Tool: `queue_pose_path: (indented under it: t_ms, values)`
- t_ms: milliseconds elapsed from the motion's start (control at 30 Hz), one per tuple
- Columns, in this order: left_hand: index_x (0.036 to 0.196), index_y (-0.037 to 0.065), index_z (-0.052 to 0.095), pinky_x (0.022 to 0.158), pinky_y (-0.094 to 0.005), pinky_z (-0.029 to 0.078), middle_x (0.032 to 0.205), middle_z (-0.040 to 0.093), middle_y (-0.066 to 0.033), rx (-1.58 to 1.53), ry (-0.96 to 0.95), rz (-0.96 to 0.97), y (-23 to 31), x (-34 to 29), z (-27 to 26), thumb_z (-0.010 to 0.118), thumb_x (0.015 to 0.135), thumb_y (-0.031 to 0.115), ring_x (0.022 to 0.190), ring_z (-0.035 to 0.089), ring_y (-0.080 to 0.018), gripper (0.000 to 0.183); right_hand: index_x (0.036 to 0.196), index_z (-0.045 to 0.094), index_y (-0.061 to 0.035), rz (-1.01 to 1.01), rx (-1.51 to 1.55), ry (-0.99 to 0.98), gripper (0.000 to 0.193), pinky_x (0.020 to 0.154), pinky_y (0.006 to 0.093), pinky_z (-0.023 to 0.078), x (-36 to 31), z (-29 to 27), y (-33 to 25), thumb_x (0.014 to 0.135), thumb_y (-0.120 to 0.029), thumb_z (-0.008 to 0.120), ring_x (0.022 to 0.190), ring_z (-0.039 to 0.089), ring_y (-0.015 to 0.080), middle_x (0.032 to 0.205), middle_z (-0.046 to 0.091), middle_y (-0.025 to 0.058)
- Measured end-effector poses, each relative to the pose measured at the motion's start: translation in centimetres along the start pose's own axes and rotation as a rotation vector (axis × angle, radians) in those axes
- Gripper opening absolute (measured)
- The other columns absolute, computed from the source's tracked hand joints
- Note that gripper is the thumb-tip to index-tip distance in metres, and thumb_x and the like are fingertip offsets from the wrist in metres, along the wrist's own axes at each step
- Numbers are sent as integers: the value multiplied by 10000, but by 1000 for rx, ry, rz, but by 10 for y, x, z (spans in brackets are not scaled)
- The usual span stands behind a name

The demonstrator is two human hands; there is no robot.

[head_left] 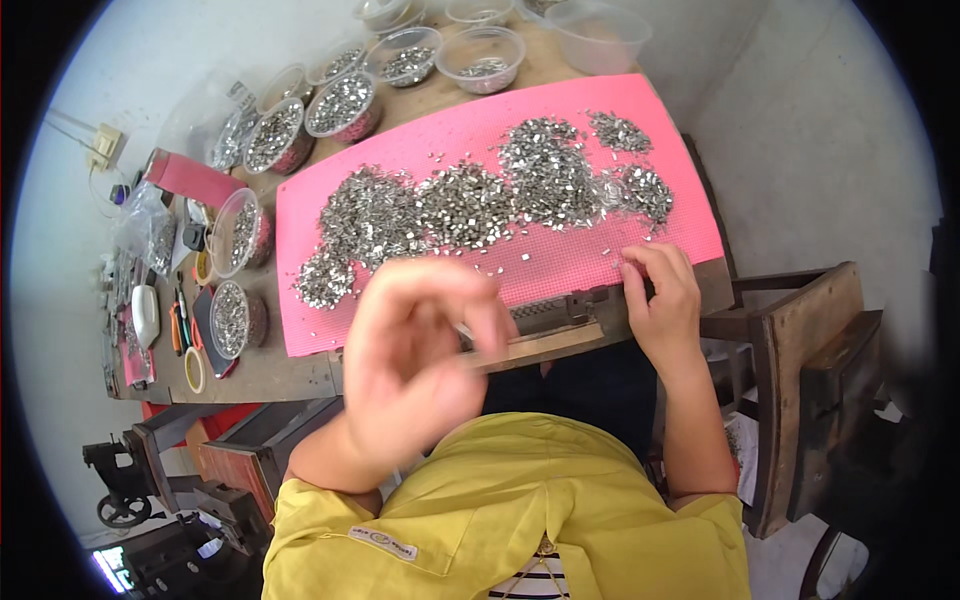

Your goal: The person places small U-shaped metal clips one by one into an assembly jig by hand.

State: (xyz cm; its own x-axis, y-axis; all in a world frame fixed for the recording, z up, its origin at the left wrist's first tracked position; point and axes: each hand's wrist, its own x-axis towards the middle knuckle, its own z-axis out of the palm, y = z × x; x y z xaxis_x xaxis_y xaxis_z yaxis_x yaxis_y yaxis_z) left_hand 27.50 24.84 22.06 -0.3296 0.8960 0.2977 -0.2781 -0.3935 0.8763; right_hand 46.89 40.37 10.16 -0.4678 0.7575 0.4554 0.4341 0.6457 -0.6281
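Picking over small metal pieces [545, 175] seems the step in hand, their heaps lying across the pink mat [460, 130]. The left hand [385, 360] hangs curled before it (too blurred to tell whether it pinches anything), and the right hand [667, 305] has thumb and forefinger close together at the near edge, any hold unclear; the next move probably calls for a light fingertip pinch.

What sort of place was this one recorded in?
Probably a small workshop: piles of small metal pieces lie on a pink mat, clear plastic tubs stand on the wooden bench, and hand tools lie toward its left end.
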Motion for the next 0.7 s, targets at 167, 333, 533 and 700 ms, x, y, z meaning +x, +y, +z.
queue_pose_path:
  t_ms: [167, 333, 533, 700]
  values:
    - [1050, 76, 775, 849, -374, 479, 911, 689, -57, 1183, -131, -2, -46, 23, -78, 837, 805, 167, 887, 597, -229, 268, 1006, 706, -12, -36, -21, -2, 115, 802, 430, 525, 4, 0, 3, 895, -37, 700, 918, 647, 339, 978, 655, 131]
    - [927, 122, 818, 838, -384, 463, 852, 693, -58, 1288, -118, -122, -65, 21, -78, 836, 804, 198, 852, 585, -260, 146, 1007, 721, -20, -38, -48, 0, 118, 788, 423, 529, 5, 1, 6, 892, -44, 708, 904, 646, 325, 965, 649, 117]
    - [899, 101, 811, 772, -376, 464, 824, 694, -54, 1497, -127, 15, -83, 27, -69, 845, 787, 149, 830, 578, -244, 126, 1007, 734, -48, -67, -102, 0, 128, 769, 419, 529, 9, 2, 3, 880, -55, 726, 896, 640, 308, 950, 641, 94]
    - [838, 102, 797, 757, -393, 449, 799, 694, -42, 1442, -63, -48, -77, 24, -78, 835, 790, 178, 803, 596, -253, 98, 1000, 737, -54, -50, -84, -23, 127, 765, 417, 531, 7, 1, 5, 873, -59, 734, 896, 641, 304, 952, 642, 89]
